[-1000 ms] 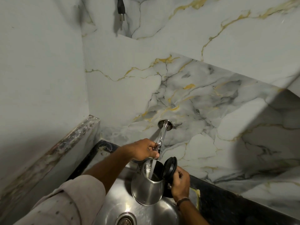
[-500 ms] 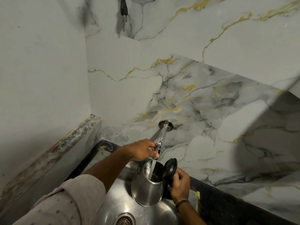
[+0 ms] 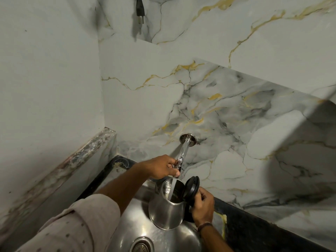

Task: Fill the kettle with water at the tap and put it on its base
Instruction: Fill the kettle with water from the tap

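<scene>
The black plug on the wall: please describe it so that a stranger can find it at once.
Start at the steel sink and the tap above it. Follow the marble wall up to the top edge, left of the tap. There hangs the plug: the only black object up on the wall, metal pins pointing down.

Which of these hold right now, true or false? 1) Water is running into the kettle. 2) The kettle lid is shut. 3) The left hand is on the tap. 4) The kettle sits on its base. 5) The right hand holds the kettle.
1) True: a stream falls from the tap into the kettle.
2) False: the lid is flipped open.
3) True: the left hand grips it.
4) False: it is held over the sink; no base is visible.
5) True: the right hand grips its handle side.
</scene>
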